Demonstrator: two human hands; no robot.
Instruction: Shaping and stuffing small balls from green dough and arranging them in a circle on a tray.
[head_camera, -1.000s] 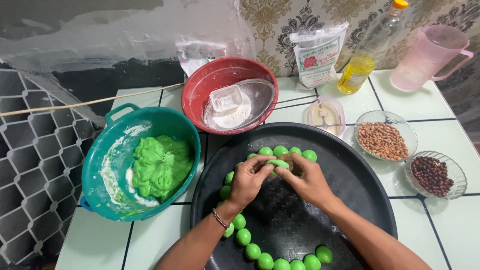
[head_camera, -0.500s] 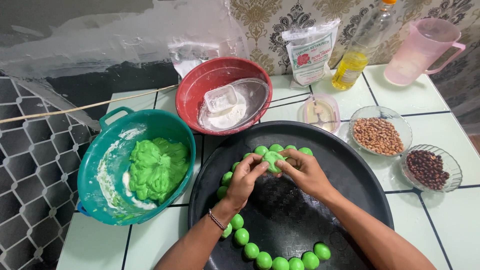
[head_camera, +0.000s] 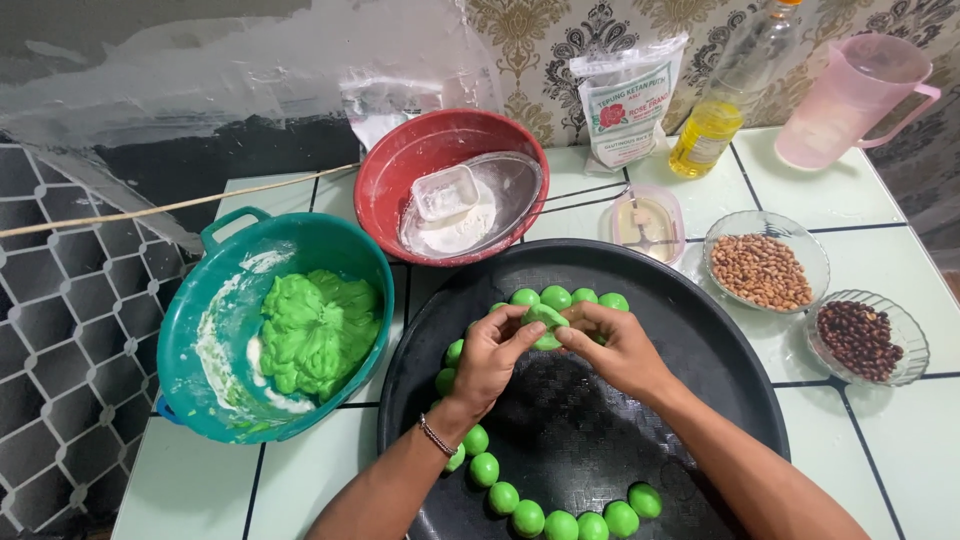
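Since the earlier frames, both hands have drifted a little toward the far rim of the black tray (head_camera: 700, 330), and the camera has tipped slightly.

Head view: the left hand (head_camera: 490, 352) and right hand (head_camera: 615, 345) meet over the far half of the tray, fingers curled and pinching one green dough piece (head_camera: 547, 322) between them, just in front of the row of finished green balls (head_camera: 570, 298) along the far rim. More balls curve down the left rim to the near edge.

The soft piece could tear or smear if pinched too hard, and a sleeveless forearm resting low might flatten the balls (head_camera: 560, 520) at the near edge.

A pale tiled table (head_camera: 880, 470) carries everything: a teal basin (head_camera: 205, 300) of green dough at the left edge, a red bowl (head_camera: 400, 170) with white flour behind, two glass dishes of nuts at the right edge, an oil bottle (head_camera: 712, 125) and pink jug (head_camera: 850, 95) at the far right corner. Patterned wallpaper rises behind; wire mesh stands to the left.
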